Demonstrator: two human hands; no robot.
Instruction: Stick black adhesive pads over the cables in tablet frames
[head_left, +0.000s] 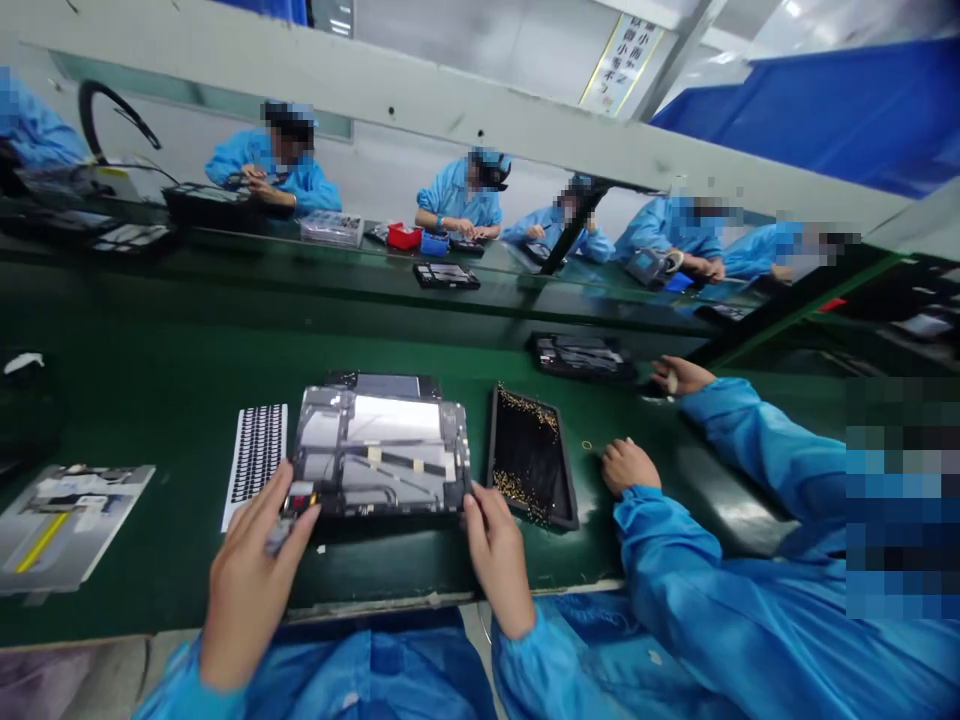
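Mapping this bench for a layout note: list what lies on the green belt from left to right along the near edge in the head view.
Grey tray → white sticker sheet → left hand → opened tablet → right hand → black tray of small gold parts → co-worker's hand.

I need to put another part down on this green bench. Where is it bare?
Bare green belt lies beyond the sticker sheet, and between that sheet and the grey tray. It is crowded around the opened tablet, left hand, right hand, black screw tray and a co-worker's hand.

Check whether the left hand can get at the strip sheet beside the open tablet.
Probably yes: the left hand rests at the open tablet's near left corner, the strip sheet lies just beside it, nothing between.
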